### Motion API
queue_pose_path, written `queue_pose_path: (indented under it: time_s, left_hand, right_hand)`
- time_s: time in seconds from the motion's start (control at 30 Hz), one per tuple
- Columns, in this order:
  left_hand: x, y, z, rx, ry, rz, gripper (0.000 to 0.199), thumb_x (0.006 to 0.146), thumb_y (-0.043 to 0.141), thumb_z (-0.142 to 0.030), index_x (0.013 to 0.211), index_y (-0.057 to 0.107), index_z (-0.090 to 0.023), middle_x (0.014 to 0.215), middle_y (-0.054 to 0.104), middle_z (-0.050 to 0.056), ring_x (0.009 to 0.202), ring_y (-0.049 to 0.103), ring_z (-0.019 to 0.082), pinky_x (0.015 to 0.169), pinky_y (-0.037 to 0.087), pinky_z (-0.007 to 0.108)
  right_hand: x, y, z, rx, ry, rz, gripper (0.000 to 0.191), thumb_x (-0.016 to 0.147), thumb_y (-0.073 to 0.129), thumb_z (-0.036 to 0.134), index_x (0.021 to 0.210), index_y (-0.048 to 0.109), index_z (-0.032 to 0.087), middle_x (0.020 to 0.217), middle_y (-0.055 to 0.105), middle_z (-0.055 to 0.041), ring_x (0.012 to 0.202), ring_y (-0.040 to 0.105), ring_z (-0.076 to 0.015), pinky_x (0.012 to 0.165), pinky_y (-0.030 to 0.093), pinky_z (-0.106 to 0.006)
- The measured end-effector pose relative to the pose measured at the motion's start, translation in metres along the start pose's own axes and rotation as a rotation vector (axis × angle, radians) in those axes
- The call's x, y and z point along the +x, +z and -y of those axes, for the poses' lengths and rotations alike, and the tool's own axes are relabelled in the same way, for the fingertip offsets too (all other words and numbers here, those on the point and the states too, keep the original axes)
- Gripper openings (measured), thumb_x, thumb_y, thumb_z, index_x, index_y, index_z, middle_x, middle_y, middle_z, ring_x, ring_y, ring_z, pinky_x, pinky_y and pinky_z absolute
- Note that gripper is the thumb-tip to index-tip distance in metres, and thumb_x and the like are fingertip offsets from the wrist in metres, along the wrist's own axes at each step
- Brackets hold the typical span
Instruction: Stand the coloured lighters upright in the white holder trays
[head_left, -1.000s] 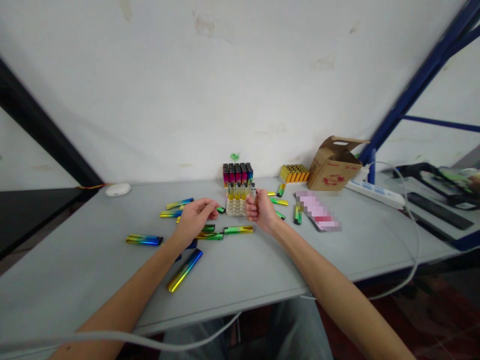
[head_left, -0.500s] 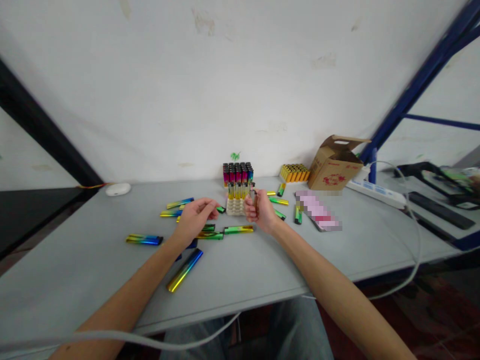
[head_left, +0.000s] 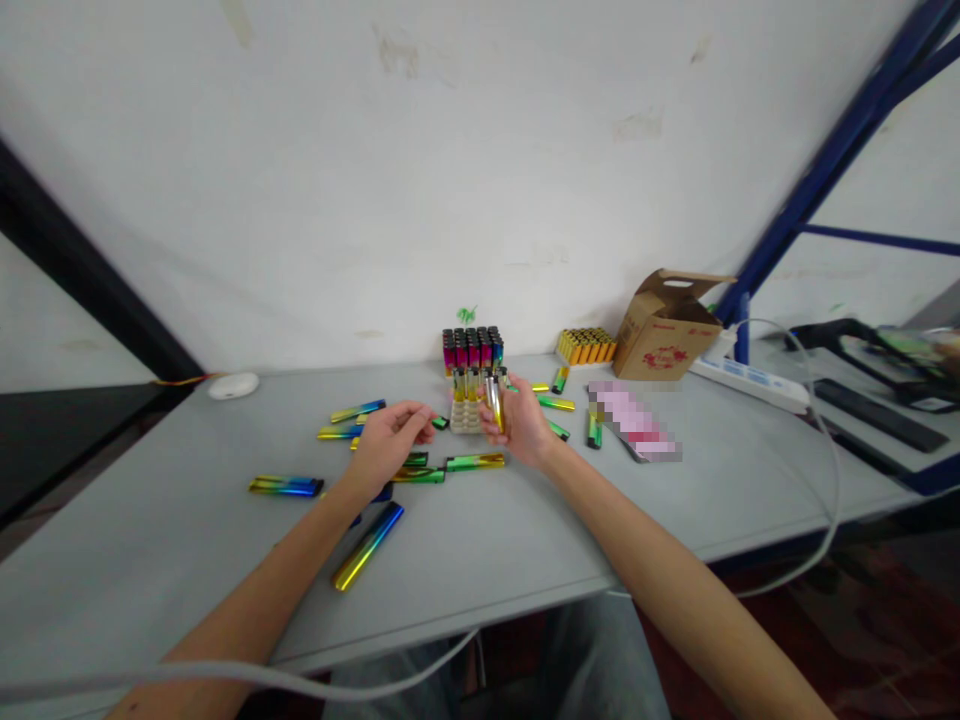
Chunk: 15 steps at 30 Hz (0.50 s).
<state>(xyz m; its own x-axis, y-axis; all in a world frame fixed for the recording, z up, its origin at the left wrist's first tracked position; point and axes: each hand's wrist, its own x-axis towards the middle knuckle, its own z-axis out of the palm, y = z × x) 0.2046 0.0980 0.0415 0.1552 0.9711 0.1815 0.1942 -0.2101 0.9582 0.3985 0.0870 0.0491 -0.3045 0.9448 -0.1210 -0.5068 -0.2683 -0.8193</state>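
Note:
My right hand [head_left: 521, 422] is closed around a shiny gold lighter [head_left: 495, 402], tilted upright beside a pale tray [head_left: 466, 418] with round sockets. Several lighters with yellow bodies [head_left: 471, 385] stand in the tray's back part. My left hand [head_left: 395, 435] hovers low over scattered lighters, thumb and fingers pinched together. A green lighter's end [head_left: 440, 422] shows just beyond those fingertips; I cannot tell whether they grip it. Around the left hand lie blue-yellow lighters [head_left: 286, 486] and green-yellow lighters [head_left: 475, 462]. A longer blue-to-gold lighter [head_left: 367, 546] rests nearer the front edge.
Behind the tray stands a block of pink-purple lighters [head_left: 472, 350]. Farther right are a yellow lighter block [head_left: 586, 346], an open cardboard box [head_left: 667, 335], a blurred pink item [head_left: 637, 420] and a power strip [head_left: 750, 383]. A white case [head_left: 233, 386] sits at left.
The lighter in my right hand has turned so that its shiny gold side shows, slightly left of before. My left hand stays about where it was. The view has shifted slightly.

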Motion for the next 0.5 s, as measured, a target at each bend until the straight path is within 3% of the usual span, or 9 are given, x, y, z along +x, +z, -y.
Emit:
queue_pose_path:
  time_s: [0.1, 0.17, 0.3, 0.5]
  left_hand:
    - [0.0, 0.0, 0.0, 0.008, 0.005, -0.002, 0.034, 0.071, 0.064, -0.05, 0.072, 0.066, -0.016, 0.058, 0.063, 0.001, 0.056, 0.058, 0.014, 0.061, 0.05, 0.027]
    - [-0.001, 0.0, 0.0, 0.012, 0.007, -0.003, 0.035, 0.071, 0.064, -0.05, 0.072, 0.065, -0.016, 0.058, 0.063, 0.001, 0.055, 0.057, 0.014, 0.06, 0.05, 0.027]
    - [-0.001, 0.0, -0.001, 0.026, 0.018, 0.0, 0.034, 0.072, 0.062, -0.049, 0.072, 0.065, -0.016, 0.058, 0.063, 0.001, 0.055, 0.058, 0.014, 0.061, 0.05, 0.027]
    - [-0.001, 0.0, -0.001, 0.049, 0.039, 0.008, 0.031, 0.073, 0.06, -0.047, 0.073, 0.066, -0.016, 0.058, 0.063, 0.001, 0.056, 0.059, 0.014, 0.061, 0.051, 0.027]
  right_hand:
    - [0.001, -0.004, -0.001, -0.038, -0.032, -0.004, 0.017, 0.081, 0.049, 0.036, 0.088, 0.049, 0.02, 0.058, 0.048, 0.0055, 0.043, 0.04, -0.0082, 0.039, 0.022, -0.017]
    - [0.002, -0.007, -0.002, -0.093, -0.067, -0.017, 0.017, 0.076, 0.058, 0.031, 0.088, 0.051, 0.02, 0.065, 0.055, 0.0044, 0.05, 0.048, -0.0092, 0.043, 0.03, -0.018]
    - [0.003, -0.014, 0.001, -0.177, -0.211, -0.032, 0.025, 0.072, 0.07, 0.036, 0.09, 0.062, 0.02, 0.082, 0.063, 0.0009, 0.072, 0.058, -0.0124, 0.06, 0.042, -0.023]
    - [0.002, -0.023, 0.019, -0.235, -0.461, -0.145, 0.033, 0.071, 0.072, 0.04, 0.099, 0.07, 0.023, 0.085, 0.067, 0.0025, 0.086, 0.058, -0.0131, 0.08, 0.043, -0.026]
